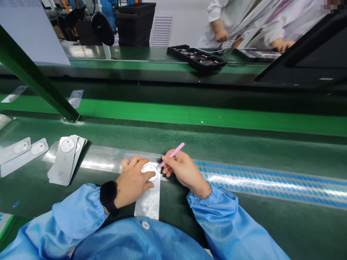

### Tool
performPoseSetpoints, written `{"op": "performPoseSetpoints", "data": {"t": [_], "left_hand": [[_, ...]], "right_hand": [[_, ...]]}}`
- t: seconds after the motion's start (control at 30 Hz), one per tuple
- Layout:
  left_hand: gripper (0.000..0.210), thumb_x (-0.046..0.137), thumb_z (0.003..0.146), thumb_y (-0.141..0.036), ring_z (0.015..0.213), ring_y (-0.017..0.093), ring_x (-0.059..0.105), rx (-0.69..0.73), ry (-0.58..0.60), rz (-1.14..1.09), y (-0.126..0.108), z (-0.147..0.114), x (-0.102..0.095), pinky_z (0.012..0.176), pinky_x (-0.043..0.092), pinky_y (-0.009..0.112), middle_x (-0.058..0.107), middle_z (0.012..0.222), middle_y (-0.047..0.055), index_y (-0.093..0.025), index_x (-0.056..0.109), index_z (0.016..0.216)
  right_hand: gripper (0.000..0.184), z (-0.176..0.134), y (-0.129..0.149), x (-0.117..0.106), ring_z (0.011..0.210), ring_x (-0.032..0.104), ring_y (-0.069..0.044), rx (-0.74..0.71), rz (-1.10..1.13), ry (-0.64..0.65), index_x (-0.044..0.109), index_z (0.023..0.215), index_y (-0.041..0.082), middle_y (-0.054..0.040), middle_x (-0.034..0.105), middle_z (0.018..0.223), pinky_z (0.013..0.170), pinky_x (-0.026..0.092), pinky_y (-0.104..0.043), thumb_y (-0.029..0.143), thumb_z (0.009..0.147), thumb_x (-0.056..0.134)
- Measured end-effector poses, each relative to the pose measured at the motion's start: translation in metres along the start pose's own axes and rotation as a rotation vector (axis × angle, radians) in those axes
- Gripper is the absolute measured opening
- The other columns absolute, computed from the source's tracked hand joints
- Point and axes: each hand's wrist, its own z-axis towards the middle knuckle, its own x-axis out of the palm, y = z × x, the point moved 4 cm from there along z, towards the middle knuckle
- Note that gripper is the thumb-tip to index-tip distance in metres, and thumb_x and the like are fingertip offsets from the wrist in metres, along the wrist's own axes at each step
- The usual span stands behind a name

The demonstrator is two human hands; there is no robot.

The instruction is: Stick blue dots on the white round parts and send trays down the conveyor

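Observation:
In front of me on the bench is a pale rectangular plate with a round white disc area near its far end. My left hand, with a black watch at the wrist, holds the plate around that disc. My right hand is closed on a pair of pink tweezers. Their tips reach the right edge of the disc, where a small bluish spot shows. Just to the right lies a long clear strip with rows of blue round stickers; its left part, with few stickers, passes near both hands.
A stack of similar plates and two loose ones lie to the left. A green post rises at the left. Beyond runs a green belt with two plates. Across it are a black tray and co-workers' hands.

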Motion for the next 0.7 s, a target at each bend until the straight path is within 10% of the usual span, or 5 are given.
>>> {"op": "performPoseSetpoints", "data": {"t": [0.7], "left_hand": [[0.022, 0.071, 0.081, -0.035, 0.114, 0.032, 0.043, -0.02, -0.003, -0.041, -0.0008, -0.0007, 0.0008, 0.084, 0.034, 0.048, 0.054, 0.124, 0.01, -0.03, 0.069, 0.102]], "right_hand": [[0.04, -0.0018, 0.0057, 0.0023, 0.04, 0.056, -0.011, 0.008, 0.026, 0.03, 0.051, 0.07, 0.018, 0.0014, 0.061, 0.051, 0.038, 0.045, -0.02, 0.053, 0.067, 0.071]]}}
